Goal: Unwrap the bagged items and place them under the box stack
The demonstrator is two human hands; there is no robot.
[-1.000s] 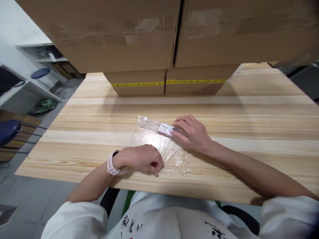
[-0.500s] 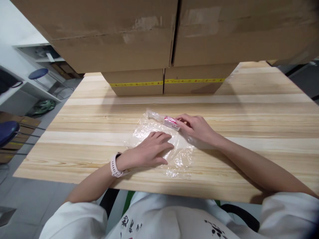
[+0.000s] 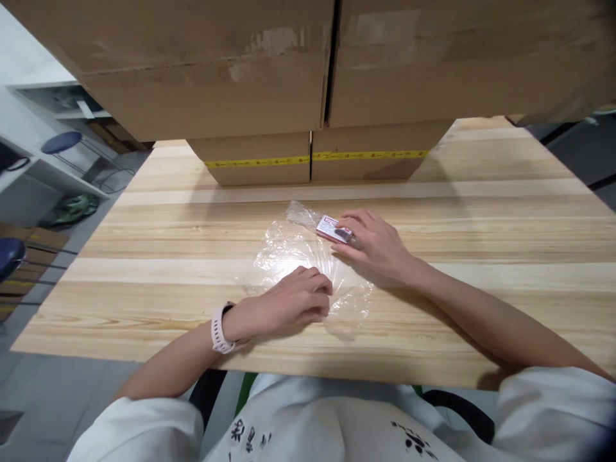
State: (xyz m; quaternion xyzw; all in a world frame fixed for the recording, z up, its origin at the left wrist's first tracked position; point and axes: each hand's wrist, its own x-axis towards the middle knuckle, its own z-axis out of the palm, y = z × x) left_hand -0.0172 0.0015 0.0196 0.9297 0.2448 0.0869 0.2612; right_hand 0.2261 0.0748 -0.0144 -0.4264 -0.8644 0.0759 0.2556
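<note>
A small flat box (image 3: 327,224) with white and red print sits on a sheet of clear plastic film (image 3: 276,250) on the wooden table. Some of the film is wrapped about the box, with a twisted end sticking out at its far left. My right hand (image 3: 378,247) grips the box's right end between thumb and fingers. Closer to me, my left hand (image 3: 296,298), with a pale watch strap on its wrist, has its fingers curled together at the film's near part. Creases in the film run from these fingertips toward the box. The fingertips themselves are partly hidden.
Large cardboard boxes (image 3: 206,70) are stacked at the back of the wooden table (image 3: 144,276), the upper ones overhanging toward me. Yellow tape (image 3: 260,162) crosses the lower ones. At the left, beyond the table edge, are blue stools (image 3: 61,142) and white shelving.
The small box has turned over in my right hand to show a broader white face. My left fingers, spread before, have curled in and the hand has shifted slightly toward me.
</note>
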